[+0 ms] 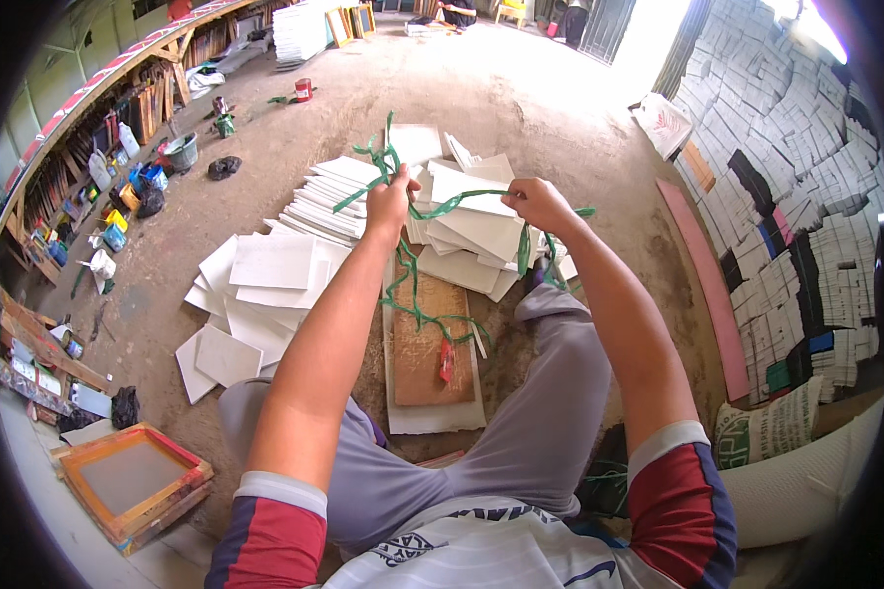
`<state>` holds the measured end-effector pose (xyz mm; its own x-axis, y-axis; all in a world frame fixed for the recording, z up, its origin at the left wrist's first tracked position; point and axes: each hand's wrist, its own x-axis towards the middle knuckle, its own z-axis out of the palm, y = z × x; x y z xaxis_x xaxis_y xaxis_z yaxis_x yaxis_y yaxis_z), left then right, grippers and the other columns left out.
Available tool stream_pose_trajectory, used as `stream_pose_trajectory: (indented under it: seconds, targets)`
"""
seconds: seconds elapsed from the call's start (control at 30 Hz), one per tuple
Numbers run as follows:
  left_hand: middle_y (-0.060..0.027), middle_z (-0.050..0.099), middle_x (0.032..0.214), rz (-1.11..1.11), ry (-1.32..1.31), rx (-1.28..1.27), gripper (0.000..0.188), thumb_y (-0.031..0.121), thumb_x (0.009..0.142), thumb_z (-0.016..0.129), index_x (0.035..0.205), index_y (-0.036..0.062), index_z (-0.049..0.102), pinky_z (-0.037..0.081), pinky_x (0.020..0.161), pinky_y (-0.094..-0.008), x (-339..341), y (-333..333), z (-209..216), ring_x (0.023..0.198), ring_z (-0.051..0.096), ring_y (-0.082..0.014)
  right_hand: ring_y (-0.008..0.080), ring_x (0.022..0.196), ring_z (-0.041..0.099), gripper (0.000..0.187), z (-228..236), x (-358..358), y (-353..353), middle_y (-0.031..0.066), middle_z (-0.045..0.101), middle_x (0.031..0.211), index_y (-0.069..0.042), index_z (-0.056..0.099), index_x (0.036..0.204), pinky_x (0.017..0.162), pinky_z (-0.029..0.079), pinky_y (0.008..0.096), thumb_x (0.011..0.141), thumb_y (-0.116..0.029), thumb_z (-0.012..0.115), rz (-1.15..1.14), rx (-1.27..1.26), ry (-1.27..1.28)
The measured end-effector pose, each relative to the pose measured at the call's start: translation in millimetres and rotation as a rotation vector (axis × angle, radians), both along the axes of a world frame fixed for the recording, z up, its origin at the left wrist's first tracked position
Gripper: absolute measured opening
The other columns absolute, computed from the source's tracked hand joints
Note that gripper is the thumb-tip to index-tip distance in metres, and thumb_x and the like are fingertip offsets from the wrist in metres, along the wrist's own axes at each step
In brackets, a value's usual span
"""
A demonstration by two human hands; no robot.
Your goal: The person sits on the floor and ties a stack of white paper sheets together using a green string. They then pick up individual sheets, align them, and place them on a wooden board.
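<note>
A green plastic strip runs between my hands above piles of white sheets. Closed around one part of it is my left hand, with loose ends sticking up past the fingers. My right hand pinches another part, and a tail hangs below it. More green strip dangles in curls over a brown board between my legs. A red-handled tool, perhaps a cutter, lies on that board. White sheets lie heaped just beyond and under my hands; another pile spreads out left of my left forearm.
Wooden-framed screens are stacked at lower left. Paint pots and a grey bucket line the left side. On the right are a long pink strip, a wall of stacked white bundles and a printed sack. Another person sits far back.
</note>
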<state>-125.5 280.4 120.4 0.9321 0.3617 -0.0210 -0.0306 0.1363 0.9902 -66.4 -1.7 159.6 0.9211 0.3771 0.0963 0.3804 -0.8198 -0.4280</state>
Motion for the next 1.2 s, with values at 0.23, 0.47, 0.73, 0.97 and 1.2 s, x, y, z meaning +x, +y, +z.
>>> stream_pose_trajectory:
  seconds: [0.23, 0.47, 0.73, 0.97, 1.2]
  targets:
    - [0.0013, 0.057, 0.069, 0.114, 0.059, -0.032, 0.044, 0.041, 0.108, 0.054, 0.084, 0.0069, 0.066, 0.036, 0.047, -0.0279, 18.5, 14.1, -16.4, 0.055, 0.046, -0.0094, 0.0375, 0.101, 0.071, 0.024, -30.2, -0.3, -9.6, 0.0186, 0.075, 0.101, -0.011, 0.075, 0.108, 0.087, 0.055, 0.0491, 0.092, -0.027, 0.069, -0.071, -0.062, -0.097]
    - [0.0021, 0.051, 0.066, 0.256, 0.001, -0.200, 0.041, 0.042, 0.108, 0.052, 0.086, 0.0088, 0.062, 0.029, 0.039, -0.0277, 15.7, 74.8, -19.1, 0.046, 0.040, -0.0083, 0.0379, 0.093, 0.073, 0.028, -70.8, -3.3, -63.5, 0.0188, 0.075, 0.094, -0.008, 0.076, 0.104, 0.083, 0.055, 0.0468, 0.086, -0.029, 0.077, -0.212, 0.057, -0.136]
    - [0.0021, 0.052, 0.070, 0.203, 0.127, 0.057, 0.042, 0.044, 0.107, 0.054, 0.088, 0.0110, 0.071, 0.029, 0.042, -0.0282, 2.5, 35.4, -71.6, 0.047, 0.036, -0.0080, 0.0358, 0.097, 0.073, 0.038, -87.9, -14.4, -154.6, 0.0167, 0.077, 0.099, -0.011, 0.077, 0.104, 0.084, 0.055, 0.0461, 0.077, -0.037, 0.084, -0.366, 0.041, -0.081]
    - [0.0035, 0.050, 0.067, -0.194, 0.276, 0.223, 0.044, 0.053, 0.103, 0.059, 0.095, 0.0127, 0.076, 0.033, 0.046, -0.0275, -21.1, -51.0, -127.0, 0.052, 0.042, -0.0079, 0.0402, 0.102, 0.070, 0.029, -104.8, -57.6, -205.7, 0.0201, 0.074, 0.102, -0.011, 0.074, 0.106, 0.086, 0.054, 0.0469, 0.078, -0.021, 0.073, -0.525, -0.085, -0.112]
    - [0.0004, 0.047, 0.058, -0.436, 0.383, 0.571, 0.059, 0.058, 0.097, 0.063, 0.083, 0.0016, 0.071, 0.035, 0.049, -0.0324, -17.8, -66.5, -178.4, 0.049, 0.043, -0.0126, 0.0400, 0.105, 0.070, 0.035, -144.1, -80.1, -198.8, 0.0213, 0.074, 0.107, -0.008, 0.074, 0.108, 0.091, 0.054, 0.0468, 0.076, -0.022, 0.069, -0.598, -0.045, 0.025]
